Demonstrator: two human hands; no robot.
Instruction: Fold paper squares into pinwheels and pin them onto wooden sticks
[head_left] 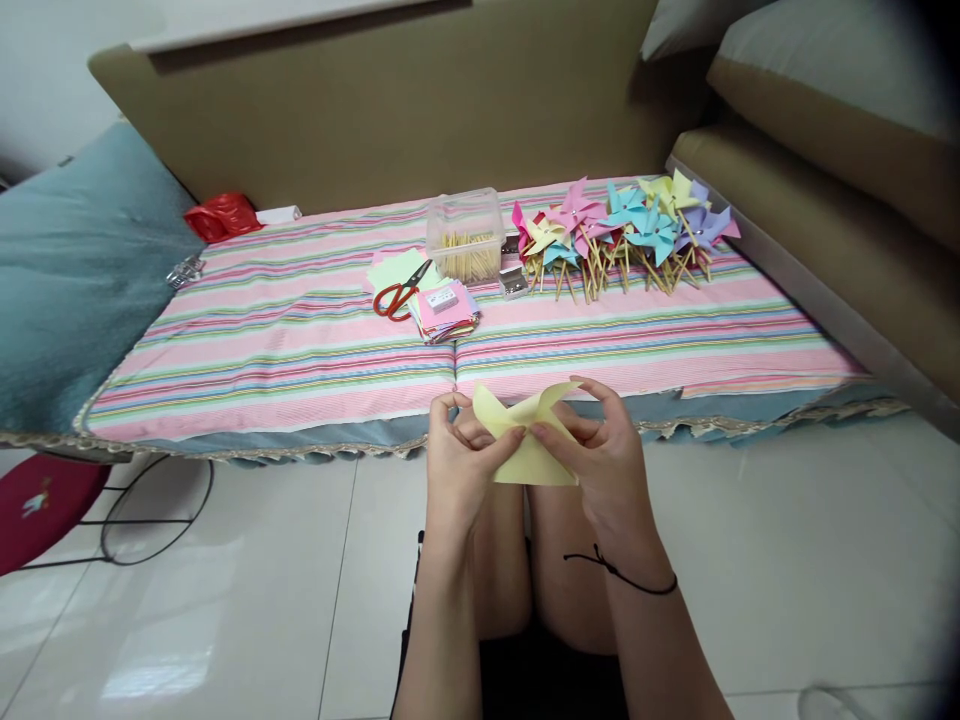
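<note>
Many pinwheels (628, 212) beyond yellow paper (534, 465), scissors (412, 286) atop coloured sheets (448, 318), tub (450, 222) behind

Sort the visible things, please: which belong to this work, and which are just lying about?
Likely belonging:
held yellow paper
red-handled scissors
coloured paper sheets
wooden sticks in clear plastic box
paper pinwheels

Probably unrelated:
red plastic bag
red stool
</note>
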